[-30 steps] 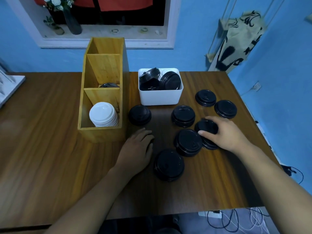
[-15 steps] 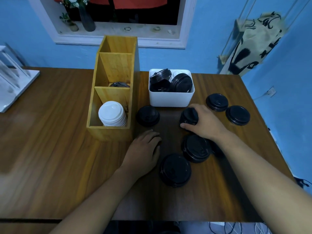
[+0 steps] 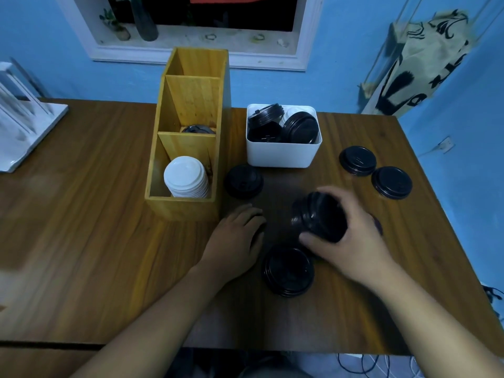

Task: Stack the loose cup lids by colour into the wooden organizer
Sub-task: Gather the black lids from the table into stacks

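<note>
Nearest the person, one pile of black lids (image 3: 288, 271) lay flat on the counter (image 3: 81, 241), undisturbed since a second before; just beyond it the right hand (image 3: 351, 241) had changed its work: a second earlier it rested on a pile at the near right, half a second earlier it had reached the middle pile before the tub, and now its grip was closed, thumb under and fingers over, round a held stack (image 3: 317, 216) of black lids, tipped on its side and apparently clear of the counter; motion blur prevented a count; a dark rim (image 3: 378, 225) behind that hand was probably a further pile, not confirmed; the left hand (image 3: 237, 238) had not moved, lying flat with relaxed fingers and holding nothing, just in front of the wooden organizer (image 3: 188, 208); a lone black lid (image 3: 243, 181) sat beside the organizer, untouched; the organizer's nearest compartment held the white lids (image 3: 186, 177), the middle one a single dark lid (image 3: 198, 129) low down; farther off, the white tub (image 3: 283, 156) held more black lids, and two far lids (image 3: 357, 160) lay well apart at the right; judgement: loose black piles were being gathered into one stack, seemingly for the middle compartment; most black lids remained outside the organizer.
</note>
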The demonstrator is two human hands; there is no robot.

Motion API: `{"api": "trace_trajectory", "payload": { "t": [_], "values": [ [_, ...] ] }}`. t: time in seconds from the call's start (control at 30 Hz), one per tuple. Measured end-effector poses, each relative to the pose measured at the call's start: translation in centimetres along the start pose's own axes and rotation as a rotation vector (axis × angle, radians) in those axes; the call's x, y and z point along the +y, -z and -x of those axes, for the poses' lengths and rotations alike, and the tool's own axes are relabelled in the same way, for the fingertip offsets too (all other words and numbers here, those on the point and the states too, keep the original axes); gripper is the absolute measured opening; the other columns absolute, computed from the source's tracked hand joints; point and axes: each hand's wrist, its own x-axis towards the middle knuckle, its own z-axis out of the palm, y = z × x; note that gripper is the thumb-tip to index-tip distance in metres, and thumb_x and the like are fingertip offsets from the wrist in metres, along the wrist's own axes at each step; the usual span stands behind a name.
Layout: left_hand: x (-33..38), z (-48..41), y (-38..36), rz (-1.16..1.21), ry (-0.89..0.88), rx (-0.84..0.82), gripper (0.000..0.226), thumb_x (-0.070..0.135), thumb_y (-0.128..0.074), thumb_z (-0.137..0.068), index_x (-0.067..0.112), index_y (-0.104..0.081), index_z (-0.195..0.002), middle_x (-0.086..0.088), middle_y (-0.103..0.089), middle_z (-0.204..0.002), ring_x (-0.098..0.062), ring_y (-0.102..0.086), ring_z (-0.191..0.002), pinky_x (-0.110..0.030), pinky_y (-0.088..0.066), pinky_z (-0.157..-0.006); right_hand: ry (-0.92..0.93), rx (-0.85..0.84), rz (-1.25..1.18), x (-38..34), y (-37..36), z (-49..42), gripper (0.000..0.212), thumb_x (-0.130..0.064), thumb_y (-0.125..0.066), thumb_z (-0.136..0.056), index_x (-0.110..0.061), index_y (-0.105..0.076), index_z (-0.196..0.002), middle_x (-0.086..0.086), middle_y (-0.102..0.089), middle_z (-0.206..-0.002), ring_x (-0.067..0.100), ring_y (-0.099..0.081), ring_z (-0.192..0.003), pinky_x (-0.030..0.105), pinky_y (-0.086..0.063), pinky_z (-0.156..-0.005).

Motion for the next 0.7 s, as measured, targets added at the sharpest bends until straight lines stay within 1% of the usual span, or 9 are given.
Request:
{"api": "trace_trajectory", "payload": {
  "t": [0.07, 0.17, 0.23, 0.3, 0.4, 0.47, 0.57, 0.63, 0.7],
  "values": [
    [-0.1, 0.2, 0.0, 0.017, -0.023, 0.001, 0.033, 0.030, -0.055, -0.099, 0.015, -0.068, -0.126, -0.005, -0.061, -0.142, -0.026, -0.048, -0.142, -0.048, -0.047, -0.110, 0.098, -0.100, 0.078, -0.6, -1.8, 2.6, 0.081, -0.049, -0.084, -0.070, -0.039, -0.045, -0.141, -0.020, -0.047, -0.140, -0.004, -0.043, -0.132, 0.014, -0.036, -0.107],
    [-0.3, 1.0, 0.2, 0.012, -0.081, -0.034, 0.037, 0.034, -0.053, -0.102, 0.015, -0.065, -0.132, -0.005, -0.058, -0.147, -0.026, -0.043, -0.146, -0.046, -0.042, -0.117, 0.224, -0.237, 0.328, -0.1, -4.3, 4.8, 0.081, -0.057, -0.072, -0.078, -0.040, -0.036, -0.149, -0.013, -0.033, -0.154, 0.006, -0.031, -0.142, 0.026, -0.035, -0.112],
    [-0.2, 1.7, 0.4, -0.001, -0.118, -0.059, 0.042, 0.037, -0.050, -0.103, 0.014, -0.064, -0.136, -0.006, -0.055, -0.150, -0.026, -0.041, -0.148, -0.044, -0.038, -0.120, 0.285, -0.233, 0.435, 0.6, -5.5, 5.3, 0.078, -0.057, -0.068, -0.082, -0.034, -0.036, -0.151, -0.004, -0.031, -0.155, 0.014, -0.031, -0.142, 0.031, -0.041, -0.110],
    [-0.1, 2.5, 0.5, 0.011, -0.135, -0.067, 0.044, 0.037, -0.048, -0.103, 0.013, -0.063, -0.137, -0.006, -0.054, -0.152, -0.026, -0.041, -0.149, -0.044, -0.037, -0.121, 0.287, -0.207, 0.456, 1.0, -6.2, 5.6, 0.079, -0.055, -0.069, -0.082, -0.031, -0.037, -0.151, 0.001, -0.032, -0.154, 0.018, -0.033, -0.141, 0.034, -0.046, -0.106],
    [0.0, 3.4, 0.8, 0.050, -0.144, -0.098, 0.044, 0.036, -0.047, -0.103, 0.015, -0.063, -0.138, -0.004, -0.054, -0.153, -0.025, -0.039, -0.150, -0.045, -0.033, -0.124, 0.258, -0.212, 0.474, 1.6, -6.5, 5.7, 0.086, -0.056, -0.073, -0.080, -0.034, -0.030, -0.152, 0.000, -0.027, -0.155, 0.018, -0.032, -0.141, 0.033, -0.052, -0.100],
    [0.0, 3.9, 1.0, 0.081, -0.157, -0.129, 0.044, 0.035, -0.048, -0.101, 0.016, -0.063, -0.138, -0.003, -0.054, -0.153, -0.023, -0.038, -0.151, -0.047, -0.030, -0.125, 0.251, -0.213, 0.466, 1.8, -6.6, 5.6, 0.087, -0.054, -0.074, -0.080, -0.036, -0.029, -0.152, -0.003, -0.025, -0.155, 0.016, -0.033, -0.140, 0.032, -0.051, -0.101],
    [0.2, 4.4, 1.5, 0.190, -0.159, -0.166, 0.048, 0.031, -0.052, -0.097, 0.017, -0.058, -0.144, 0.001, -0.054, -0.152, -0.016, -0.038, -0.151, -0.047, -0.030, -0.125, 0.205, -0.136, 0.283, 1.7, -6.5, 5.3, 0.085, -0.045, -0.082, -0.074, -0.035, -0.040, -0.147, -0.010, -0.032, -0.148, 0.006, -0.038, -0.136, 0.027, -0.045, -0.106],
    [1.0, 4.6, 2.3, 0.436, -0.072, -0.192, 0.052, 0.025, -0.059, -0.099, 0.021, -0.049, -0.150, 0.006, -0.053, -0.151, -0.008, -0.042, -0.147, -0.041, -0.035, -0.121, 0.096, -0.034, 0.040, 1.2, -6.1, 5.1, 0.086, -0.036, -0.089, -0.067, -0.034, -0.047, -0.142, -0.013, -0.041, -0.140, 0.003, -0.044, -0.131, 0.020, -0.041, -0.106],
    [2.5, 4.9, 3.2, 0.724, -0.001, -0.230, 0.065, 0.025, -0.067, -0.101, 0.023, -0.036, -0.158, 0.010, -0.047, -0.156, -0.008, -0.043, -0.146, -0.035, -0.037, -0.121, 0.003, 0.057, -0.203, 0.5, -5.7, 5.1, 0.086, -0.026, -0.093, -0.065, -0.033, -0.048, -0.139, -0.015, -0.051, -0.131, 0.005, -0.050, -0.125, 0.016, -0.041, -0.101]
  ]
}}
